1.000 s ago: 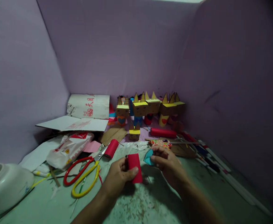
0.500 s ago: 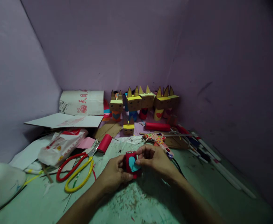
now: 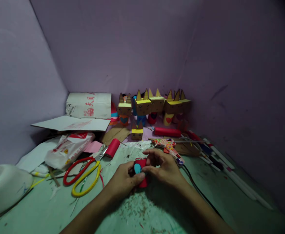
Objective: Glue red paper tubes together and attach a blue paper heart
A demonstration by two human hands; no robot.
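Note:
Between my two hands is a short red paper-covered tube [image 3: 143, 183], roughly upright over the table. A light blue paper heart [image 3: 137, 167] lies against its front, partly covered by my thumbs. My left hand [image 3: 126, 178] wraps the tube from the left, its thumb across the lower front. From the right, my right hand [image 3: 165, 168] is curled at the tube's side, thumb tip on the heart's edge and index finger arched above. Behind the tube, its other fingertips are partly hidden.
Scissors [image 3: 86, 177] and another red tube [image 3: 112, 148] lie left, beside a plastic packet [image 3: 70, 151] and white bowl [image 3: 8, 190]. Cardboard-headed figures [image 3: 143, 107] stand at the back. A patterned glue gun [image 3: 168, 148] with black cord and white sticks [image 3: 240, 180] lie right.
The tube has turned, so the heart now faces more to the left. My left thumb has moved up onto the heart's lower part. The whole view has shifted slightly.

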